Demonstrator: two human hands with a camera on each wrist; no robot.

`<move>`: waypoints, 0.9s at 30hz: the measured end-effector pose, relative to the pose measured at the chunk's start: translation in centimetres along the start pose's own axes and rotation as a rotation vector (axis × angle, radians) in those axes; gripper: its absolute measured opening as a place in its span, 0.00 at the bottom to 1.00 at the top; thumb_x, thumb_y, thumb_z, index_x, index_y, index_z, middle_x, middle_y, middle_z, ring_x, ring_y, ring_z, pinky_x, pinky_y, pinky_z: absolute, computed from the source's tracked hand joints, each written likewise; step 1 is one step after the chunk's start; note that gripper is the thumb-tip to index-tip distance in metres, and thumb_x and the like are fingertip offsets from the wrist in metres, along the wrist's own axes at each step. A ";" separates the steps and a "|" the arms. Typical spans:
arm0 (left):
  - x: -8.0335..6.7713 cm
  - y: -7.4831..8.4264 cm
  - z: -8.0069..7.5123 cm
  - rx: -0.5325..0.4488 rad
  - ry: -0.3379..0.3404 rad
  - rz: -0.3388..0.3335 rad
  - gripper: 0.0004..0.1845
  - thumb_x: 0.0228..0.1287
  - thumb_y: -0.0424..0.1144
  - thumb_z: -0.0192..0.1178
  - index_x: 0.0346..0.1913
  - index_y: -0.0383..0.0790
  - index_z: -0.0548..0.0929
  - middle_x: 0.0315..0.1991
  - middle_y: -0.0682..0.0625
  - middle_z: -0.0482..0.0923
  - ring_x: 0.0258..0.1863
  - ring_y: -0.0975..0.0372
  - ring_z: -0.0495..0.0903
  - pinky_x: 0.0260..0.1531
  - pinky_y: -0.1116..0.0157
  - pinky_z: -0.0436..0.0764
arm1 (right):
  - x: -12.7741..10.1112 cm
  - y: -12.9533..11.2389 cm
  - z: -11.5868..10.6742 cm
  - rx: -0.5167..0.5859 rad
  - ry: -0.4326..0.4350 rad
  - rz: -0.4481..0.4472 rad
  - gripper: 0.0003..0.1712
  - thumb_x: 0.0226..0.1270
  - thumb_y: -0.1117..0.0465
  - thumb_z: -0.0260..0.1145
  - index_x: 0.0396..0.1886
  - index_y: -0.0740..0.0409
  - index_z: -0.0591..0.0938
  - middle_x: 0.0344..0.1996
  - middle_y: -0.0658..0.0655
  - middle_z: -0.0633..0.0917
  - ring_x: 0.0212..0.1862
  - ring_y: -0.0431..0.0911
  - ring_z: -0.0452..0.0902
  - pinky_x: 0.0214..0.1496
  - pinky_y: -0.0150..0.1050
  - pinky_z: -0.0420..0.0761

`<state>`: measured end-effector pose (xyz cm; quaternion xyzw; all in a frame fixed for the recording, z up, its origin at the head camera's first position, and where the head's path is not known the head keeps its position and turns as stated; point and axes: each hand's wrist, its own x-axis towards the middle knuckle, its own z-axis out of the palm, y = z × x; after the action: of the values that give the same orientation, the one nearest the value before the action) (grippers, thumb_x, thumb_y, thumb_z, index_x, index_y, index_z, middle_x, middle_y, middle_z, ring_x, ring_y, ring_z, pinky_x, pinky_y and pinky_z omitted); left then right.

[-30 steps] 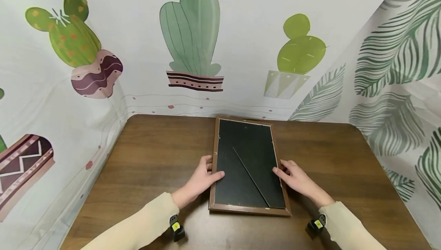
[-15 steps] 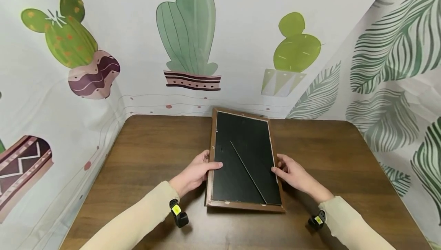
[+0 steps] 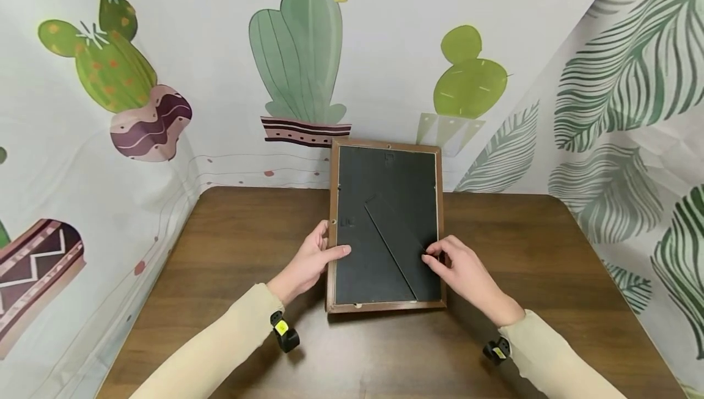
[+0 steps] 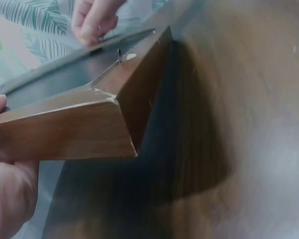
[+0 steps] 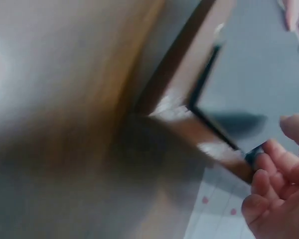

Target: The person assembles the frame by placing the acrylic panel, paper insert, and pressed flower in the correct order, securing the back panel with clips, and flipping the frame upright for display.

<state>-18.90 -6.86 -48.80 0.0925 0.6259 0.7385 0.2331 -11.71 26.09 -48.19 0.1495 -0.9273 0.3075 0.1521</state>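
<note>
Two hands are set on a brown picture frame [image 3: 385, 228], which is stood on its lower edge on the desk [image 3: 231, 246] with its black backing turned toward the person. Its left edge is gripped by the left hand [image 3: 308, 261] — thumb laid across the backing, the other fingers curled behind the wood. The right hand [image 3: 462, 270] is held at the right edge, where the fingers [image 3: 431, 258] are bent and pinched on the backing beside the folded easel stand [image 3: 398, 246]. Cactus-printed cloth [image 3: 299, 57] is hung behind the frame — its top edge is seen against it.
</note>
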 end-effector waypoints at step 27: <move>1.5 1.5 -2.2 0.379 0.031 0.193 0.49 0.72 0.33 0.66 0.82 0.26 0.44 0.77 0.31 0.62 0.72 0.45 0.69 0.74 0.44 0.67 | 1.5 -2.5 -1.8 0.325 -0.022 0.114 0.05 0.69 0.69 0.72 0.42 0.60 0.87 0.28 0.49 0.84 0.27 0.36 0.71 0.26 0.31 0.74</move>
<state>-21.53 -8.27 -48.04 0.1829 0.7454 0.6278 0.1300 -11.82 25.00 -44.90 0.1228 -0.8739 0.4599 0.0982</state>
